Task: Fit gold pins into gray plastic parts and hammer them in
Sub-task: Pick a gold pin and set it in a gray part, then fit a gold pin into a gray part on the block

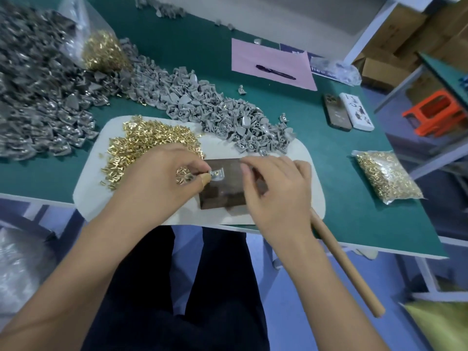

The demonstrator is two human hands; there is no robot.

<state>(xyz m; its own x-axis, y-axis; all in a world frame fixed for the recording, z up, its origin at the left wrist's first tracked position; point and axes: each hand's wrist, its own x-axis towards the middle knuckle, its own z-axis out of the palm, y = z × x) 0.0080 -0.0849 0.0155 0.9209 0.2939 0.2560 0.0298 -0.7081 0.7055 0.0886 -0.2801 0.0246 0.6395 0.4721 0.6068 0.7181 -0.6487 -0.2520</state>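
Note:
My left hand (162,183) pinches a small gray plastic part (216,174) against the top of a dark metal block (222,198) on a white mat (307,160). Gold pins show under that hand's curled fingers. My right hand (276,188) lies over the block's right side and grips a hammer near its head, which is hidden; the wooden handle (349,269) runs out past the table's front edge. A loose heap of gold pins (149,143) lies on the mat to the left, and a heap of gray parts (228,110) spreads behind the block.
A big pile of darker gray parts (38,97) fills the left of the green table. Clear bags of pins lie at the back left (101,51) and right (387,178). Two phones (347,112), pink paper with a pen (274,71) and an orange stool (438,112) sit to the right.

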